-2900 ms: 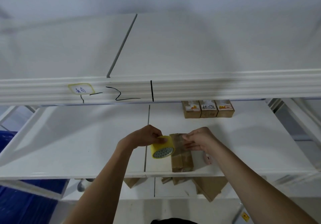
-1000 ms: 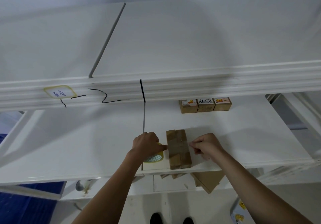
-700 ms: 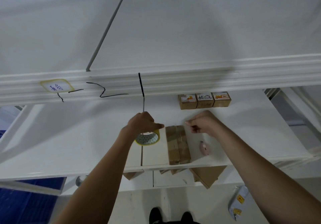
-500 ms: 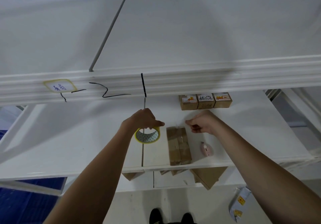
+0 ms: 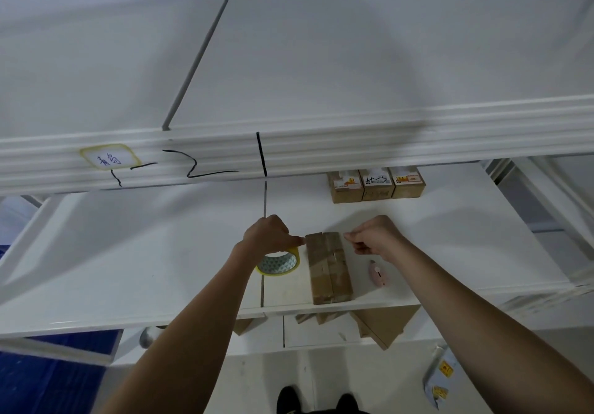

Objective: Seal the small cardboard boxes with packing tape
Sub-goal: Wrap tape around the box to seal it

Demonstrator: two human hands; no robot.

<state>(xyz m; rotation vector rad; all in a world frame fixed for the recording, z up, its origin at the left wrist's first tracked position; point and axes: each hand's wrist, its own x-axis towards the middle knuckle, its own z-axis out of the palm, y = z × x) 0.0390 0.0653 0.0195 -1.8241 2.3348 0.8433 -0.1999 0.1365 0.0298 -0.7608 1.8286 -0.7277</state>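
Small brown cardboard boxes (image 5: 329,269) lie in a row, end to end, on the white middle shelf (image 5: 160,262) near its front edge. My left hand (image 5: 270,236) grips a yellow roll of packing tape (image 5: 279,263) just left of the row's far end. My right hand (image 5: 374,235) hovers at the far right corner of the row with thumb and forefinger pinched together; a clear tape end between them is too faint to make out. Both hands sit level with the row's far end.
A small pink cutter (image 5: 376,272) lies on the shelf right of the row. Three labelled cardboard boxes (image 5: 376,186) stand at the back. The upper shelf's white front rail (image 5: 289,156) overhangs. Flat cardboard (image 5: 385,323) sits on the lower shelf; a printed packet (image 5: 440,378) lies on the floor.
Both hands lifted away from the near part of the row and moved to its far end, the left carrying the roll, uncovering the pink cutter. The boxes stayed put.
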